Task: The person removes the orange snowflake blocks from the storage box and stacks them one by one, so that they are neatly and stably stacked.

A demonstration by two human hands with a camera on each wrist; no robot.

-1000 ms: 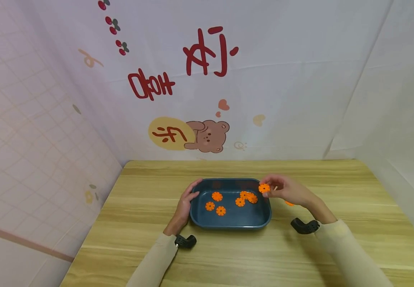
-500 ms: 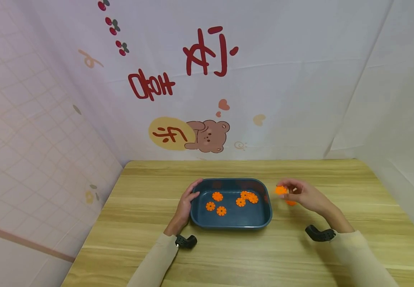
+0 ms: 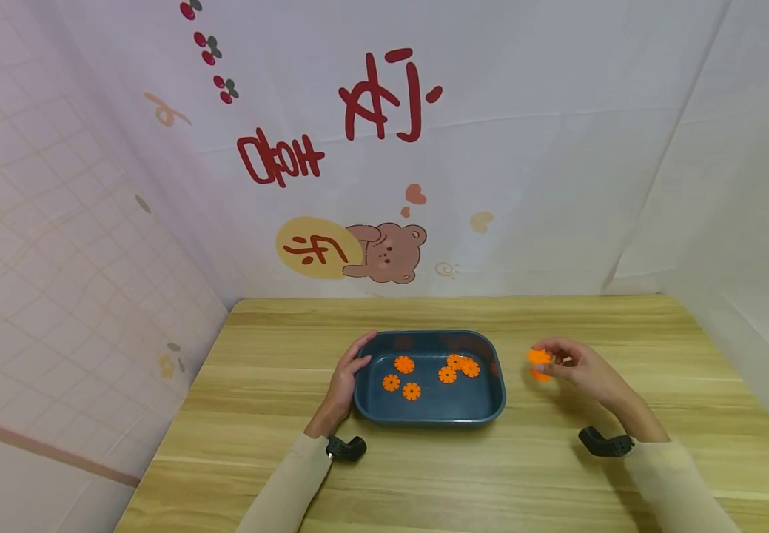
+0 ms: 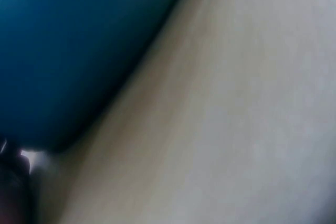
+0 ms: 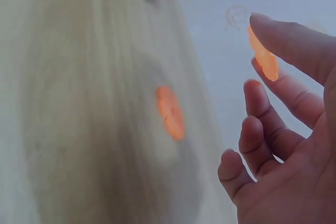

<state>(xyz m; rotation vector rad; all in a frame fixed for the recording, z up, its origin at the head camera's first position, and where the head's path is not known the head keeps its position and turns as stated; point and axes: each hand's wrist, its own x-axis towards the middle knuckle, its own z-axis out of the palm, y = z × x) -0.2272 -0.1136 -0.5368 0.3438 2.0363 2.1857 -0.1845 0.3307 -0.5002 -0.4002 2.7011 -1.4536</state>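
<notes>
In the head view, a dark blue rectangular tray [image 3: 431, 423] holds several orange notched discs [image 3: 411, 391], each with a small centre hole. My left hand [image 3: 340, 385] holds the tray's left side, its fingers along the outside and the thumb over the rim. To the right of the tray, my right hand [image 3: 580, 366] pinches an orange notched disc [image 5: 264, 56] between thumb and index finger, above the table. Its other fingers are loosely bent. Another orange disc [image 5: 170, 113] lies flat on the table below that hand. The left wrist view shows mostly the tray's blue wall [image 4: 63, 51], blurred.
The wood-patterned table [image 3: 451, 481] reaches back to a white cloth wall [image 3: 544, 207] printed with a bear and red characters. Another printed cloth [image 3: 58, 259] bounds the left side. Each wrist wears a black camera mount [image 3: 605, 444].
My right hand has moved right, from the tray's right rim to over the loose disc on the table, carrying the pinched disc along. The left hand and the tray have stayed put.
</notes>
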